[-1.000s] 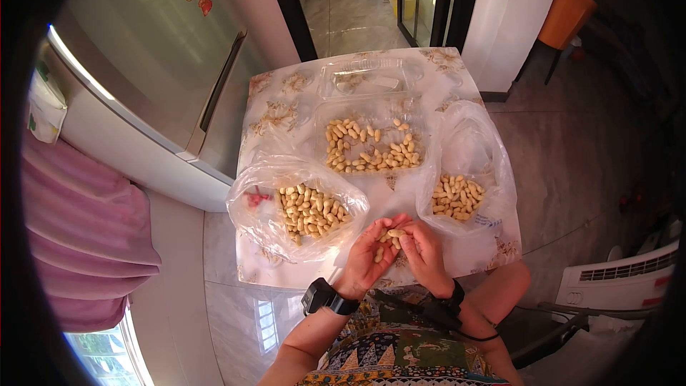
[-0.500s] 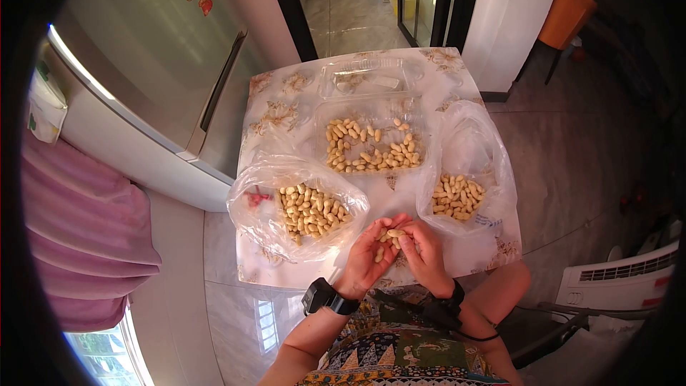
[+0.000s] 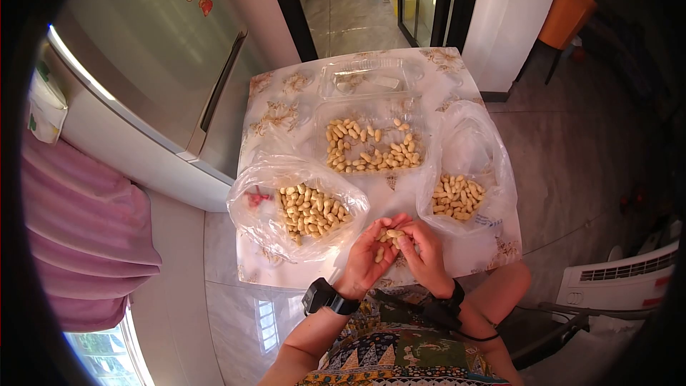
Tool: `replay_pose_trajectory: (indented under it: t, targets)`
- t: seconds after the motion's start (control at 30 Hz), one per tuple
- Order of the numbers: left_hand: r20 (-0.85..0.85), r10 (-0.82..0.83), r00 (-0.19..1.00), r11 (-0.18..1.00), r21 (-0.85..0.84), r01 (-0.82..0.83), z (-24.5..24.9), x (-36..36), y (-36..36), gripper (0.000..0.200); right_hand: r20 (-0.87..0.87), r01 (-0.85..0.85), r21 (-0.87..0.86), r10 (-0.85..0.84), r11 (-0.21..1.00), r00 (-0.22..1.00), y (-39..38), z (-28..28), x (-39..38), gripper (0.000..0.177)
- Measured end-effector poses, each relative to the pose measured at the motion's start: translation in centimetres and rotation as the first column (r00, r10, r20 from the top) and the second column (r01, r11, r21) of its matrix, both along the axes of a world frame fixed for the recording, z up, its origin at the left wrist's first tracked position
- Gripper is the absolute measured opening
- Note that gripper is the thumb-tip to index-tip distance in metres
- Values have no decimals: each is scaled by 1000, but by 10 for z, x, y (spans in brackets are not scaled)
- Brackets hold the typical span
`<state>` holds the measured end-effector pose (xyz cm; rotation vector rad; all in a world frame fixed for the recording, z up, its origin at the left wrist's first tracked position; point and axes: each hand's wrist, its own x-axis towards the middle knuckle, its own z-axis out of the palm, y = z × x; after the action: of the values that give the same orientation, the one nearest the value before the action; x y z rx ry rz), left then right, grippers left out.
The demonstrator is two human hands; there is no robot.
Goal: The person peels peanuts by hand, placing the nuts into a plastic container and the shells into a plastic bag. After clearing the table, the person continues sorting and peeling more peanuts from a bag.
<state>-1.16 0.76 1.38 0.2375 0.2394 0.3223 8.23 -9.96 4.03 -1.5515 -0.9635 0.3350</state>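
**A:** Where is the peanut [image 3: 395, 233], and who has it?

**B:** Both hands have it. The left hand [image 3: 366, 259] and the right hand [image 3: 429, 257] meet above the near edge of the table [image 3: 275, 111], fingertips together, and the peanut is pinched between them at the top.

**A:** Which way does it lie?

**B:** Its long axis runs crosswise, from one hand towards the other, roughly along the table's near edge. Which end is which I cannot tell; it is too small.

**A:** How does it look?

**B:** It is an unshelled pod, pale tan and oblong. The surface is too small to make out.

**A:** And the hands themselves?

**B:** The left is cupped, palm up, with its fingers curled narrow on the pod and a few loose peanuts [image 3: 379, 254] resting in the palm. The right is closed in from the other side, gripping the same pod. A black watch [image 3: 325, 297] sits on the left wrist.

**A:** What is around them?

**B:** There is a clear plastic bag [image 3: 286, 168] of peanuts just left of the hands and a second bag [image 3: 468, 136] to the right. A clear plastic tray [image 3: 371, 109] of peanuts lies beyond, between the two bags.
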Motion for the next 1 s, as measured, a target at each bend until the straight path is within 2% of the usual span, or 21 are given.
replay_pose_trajectory:
  t: [0.13, 0.3, 0.43, 0.5, 0.67, 0.7, 0.73, 0.8, 0.83, 0.93, 1.0]
  targets:
    - [0, 4, 1000, 1000, -1, -4, 1, 0, -1, 26, -26, -2, -17, 1, 1000, 1000, -1, -1, 0, 10]
    - [-7, 6, 1000, 1000, 4, -6, 2, 1, -1, 26, 24, -13, -22, 14, 1000, 1000, -1, -3, 2, 9]
    - [37, -11, 999, 1000, -15, 11, -4, 0, 0, 27, 28, 4, 38, -5, 999, 1000, 1, 4, -5, 10]
    - [34, -7, 999, 1000, -27, 8, -2, -2, 2, 27, 161, 1, 37, -7, 999, 987, 1, 18, -9, 13]
    - [-27, -14, 1000, 997, -81, 12, -4, 0, -1, 31, 281, -81, 75, 57, 994, 958, 24, 31, -12, 24]
    - [-67, -66, 996, 998, 0, 66, 3, -1, -1, 42, 342, -99, 58, 73, 993, 937, 31, 33, -13, 25]
    - [-64, -71, 995, 997, 1, 71, 0, -2, -4, 42, 401, -116, 41, 90, 992, 912, 38, 37, -13, 26]
    - [8, 123, 992, 984, 127, -123, -25, -12, -16, 39, 388, -122, -5, 115, 992, 915, 52, 47, -19, 27]
    - [224, 63, 973, 997, 26, -71, -97, -2, -16, 40, 373, -121, 29, 102, 992, 922, 61, 49, -22, 28]
    - [190, 63, 980, 996, 53, -75, -78, -11, -11, 39, 354, -107, 43, 85, 993, 931, 71, 41, -29, 31]
    - [152, 71, 986, 994, 76, -83, -65, -19, -9, 38, 532, -154, -108, 188, 982, 826, 70, 39, -27, 35]
